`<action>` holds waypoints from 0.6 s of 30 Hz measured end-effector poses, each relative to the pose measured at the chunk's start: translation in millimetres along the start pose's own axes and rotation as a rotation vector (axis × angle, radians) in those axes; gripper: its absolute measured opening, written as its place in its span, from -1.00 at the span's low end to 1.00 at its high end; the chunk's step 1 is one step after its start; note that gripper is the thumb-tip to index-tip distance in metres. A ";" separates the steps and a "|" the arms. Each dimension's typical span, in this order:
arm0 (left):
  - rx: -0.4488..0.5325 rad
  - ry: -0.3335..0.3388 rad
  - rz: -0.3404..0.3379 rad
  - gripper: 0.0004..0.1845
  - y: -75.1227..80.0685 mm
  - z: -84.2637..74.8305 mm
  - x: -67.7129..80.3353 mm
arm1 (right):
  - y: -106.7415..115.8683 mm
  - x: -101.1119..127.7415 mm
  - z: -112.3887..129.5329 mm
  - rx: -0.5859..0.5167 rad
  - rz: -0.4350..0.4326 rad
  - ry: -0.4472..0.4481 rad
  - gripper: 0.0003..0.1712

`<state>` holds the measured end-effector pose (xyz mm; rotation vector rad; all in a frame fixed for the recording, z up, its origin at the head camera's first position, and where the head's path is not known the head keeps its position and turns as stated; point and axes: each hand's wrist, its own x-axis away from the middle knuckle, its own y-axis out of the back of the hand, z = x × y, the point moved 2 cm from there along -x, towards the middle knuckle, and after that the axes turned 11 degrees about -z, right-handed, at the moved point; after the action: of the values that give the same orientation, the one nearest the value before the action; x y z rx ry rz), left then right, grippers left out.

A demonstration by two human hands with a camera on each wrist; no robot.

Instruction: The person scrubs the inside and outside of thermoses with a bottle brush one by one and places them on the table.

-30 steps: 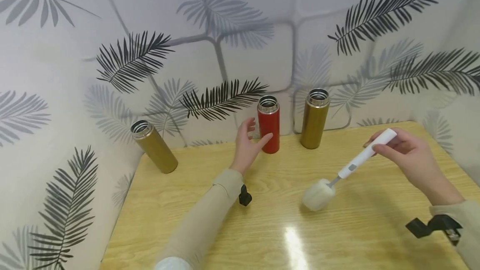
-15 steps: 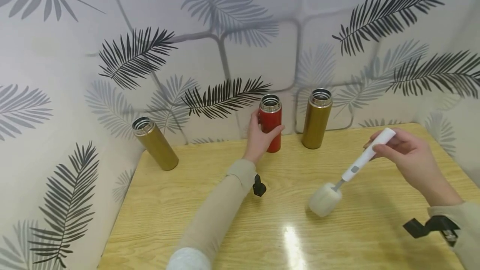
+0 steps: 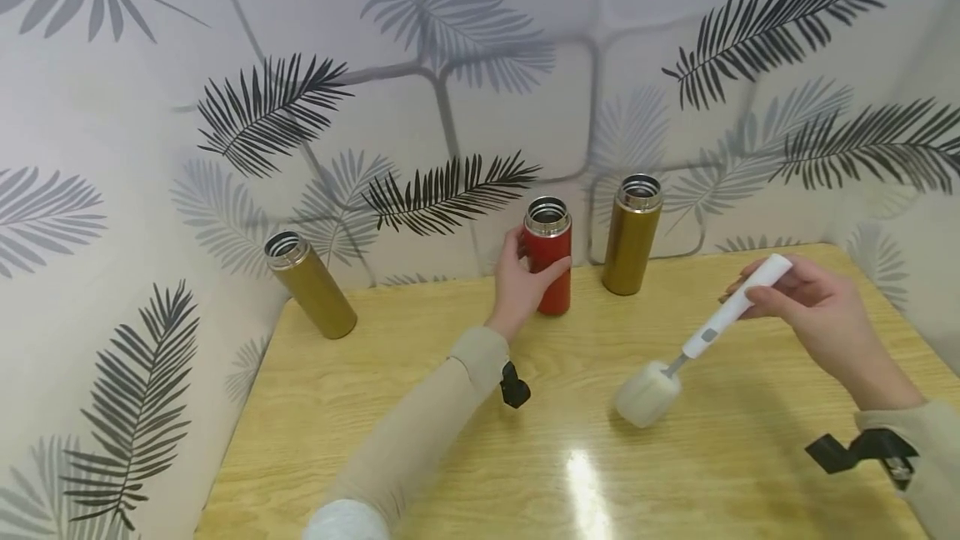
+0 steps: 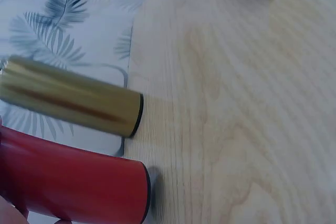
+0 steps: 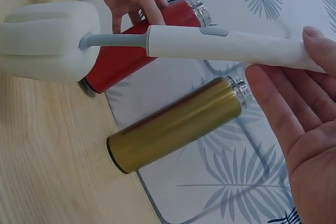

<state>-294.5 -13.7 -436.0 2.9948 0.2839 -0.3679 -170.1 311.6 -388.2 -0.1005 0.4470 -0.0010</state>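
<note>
Near the front edge of the pale wooden counter [image 3: 525,473] lies only a bright glare patch. Further in, at about four o'clock from the counter's middle, the right hand [image 3: 821,319] pinches the far end of a white plastic bottle brush with a foam head [image 3: 701,340] between thumb and fingertips; its long axis slants down from two o'clock to eight o'clock, the foam head hanging low over the wood, though I cannot tell whether it touches. Past that, at twelve o'clock, the left hand [image 3: 521,282] has its grip closed round the waist of an upright red metal flask with a steel rim and no lid [image 3: 549,257], which seems tipped a little and may be just clear of the counter. That flask sits at ten o'clock from the foam head, well apart from it, its open mouth facing upward. Just beside it at three o'clock stands an olive-gold metal flask [image 3: 632,233], also uncapped; a second gold flask [image 3: 310,283] stands well off at nine o'clock, by the leaf-printed backdrop [image 3: 450,65]. No brand or writing is readable anywhere.
</note>
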 end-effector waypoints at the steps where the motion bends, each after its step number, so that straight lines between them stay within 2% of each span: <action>1: -0.006 -0.006 0.010 -0.18 1.8 -1.9 3.3 | 0.1 -0.1 -0.3 -0.001 0.000 0.000 -0.73; 8: -0.032 -0.007 0.103 -0.21 14.8 -11.6 25.9 | 1.3 0.8 0.8 0.017 -0.026 -0.004 -0.72; 18: -0.037 0.034 0.170 -0.21 42.8 -17.4 54.9 | 2.9 1.5 1.7 -0.025 -0.023 0.019 -0.71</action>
<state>-229.7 -43.8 -429.2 2.9630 0.0380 -0.2915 -168.1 314.6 -387.6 -0.1304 0.4645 -0.0189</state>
